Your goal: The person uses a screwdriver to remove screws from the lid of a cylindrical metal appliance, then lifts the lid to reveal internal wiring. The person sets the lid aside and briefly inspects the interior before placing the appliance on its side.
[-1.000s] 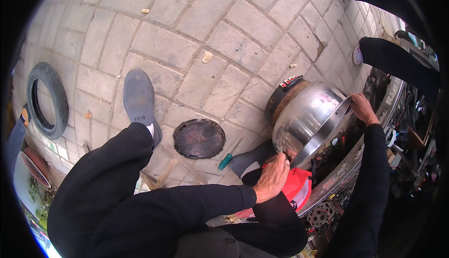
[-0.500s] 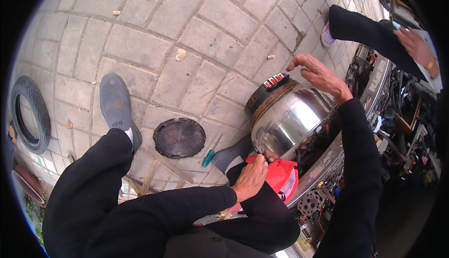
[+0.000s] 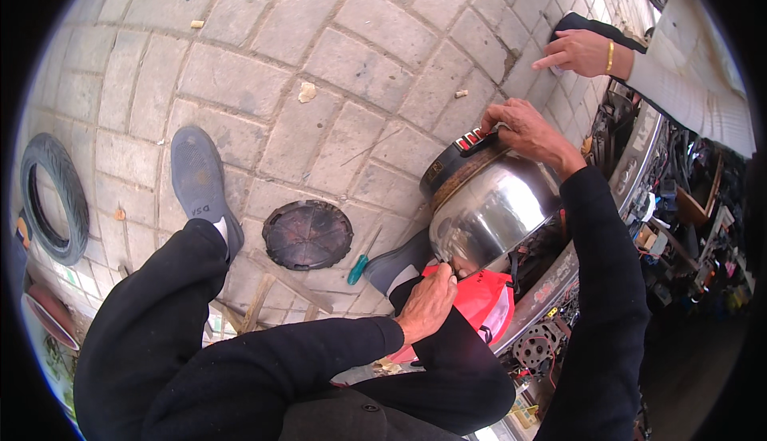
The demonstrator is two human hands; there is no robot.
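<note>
A shiny round electric cooker lies tilted on its side by my right foot, with a dark rusty base band and a black control panel carrying red-and-white buttons. My left hand is closed at the cooker's near lower edge; what its fingers pinch there is partly hidden. My right hand bends over the far side, its curled fingers gripping at the panel's end. A dark, ribbed round bottom cover lies on the paving left of the cooker. Beside it rests a screwdriver with a green handle.
A red bag sits under the cooker. Cluttered scrap parts fill the right side behind a metal edge. Another person's hand with a yellow bracelet points in from the upper right. A tyre lies at left; wooden strips are near my leg.
My right hand has come down from above the panel onto its end. The other person's hand has reached leftward, toward the cooker. My left hand stays in place.
</note>
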